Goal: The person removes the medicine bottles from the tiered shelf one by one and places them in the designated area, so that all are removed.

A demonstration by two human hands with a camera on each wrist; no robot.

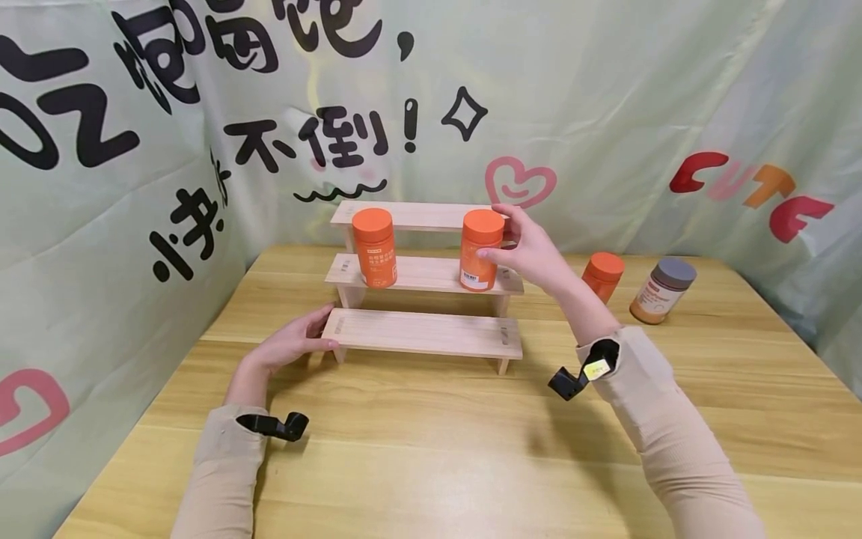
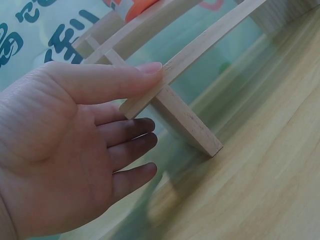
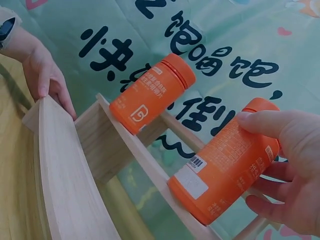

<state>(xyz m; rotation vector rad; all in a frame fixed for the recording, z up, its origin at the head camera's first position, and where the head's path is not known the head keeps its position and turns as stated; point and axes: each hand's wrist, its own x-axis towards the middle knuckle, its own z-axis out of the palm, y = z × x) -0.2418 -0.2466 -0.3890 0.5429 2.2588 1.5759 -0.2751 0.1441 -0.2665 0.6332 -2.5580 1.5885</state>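
A three-step wooden rack (image 1: 417, 332) stands on the table. My right hand (image 1: 528, 251) grips an orange bottle (image 1: 480, 258) at the right end of the middle step; thumb and fingers sit on either side of it in the right wrist view. The bottle's base meets the step, its barcode label facing forward. A second orange bottle (image 1: 376, 254) stands upright at the left of that step. At the left end of the lowest step, my left hand (image 1: 291, 343) pinches the board's edge, its thumb (image 2: 120, 82) on top and the other fingers beside or below it.
To the right on the wooden table (image 1: 431, 449) stand another orange bottle (image 1: 601, 277), partly hidden by my right forearm, and a grey-lidded bottle (image 1: 663, 290). A printed cloth (image 1: 606, 112) hangs behind and to the left of the table.
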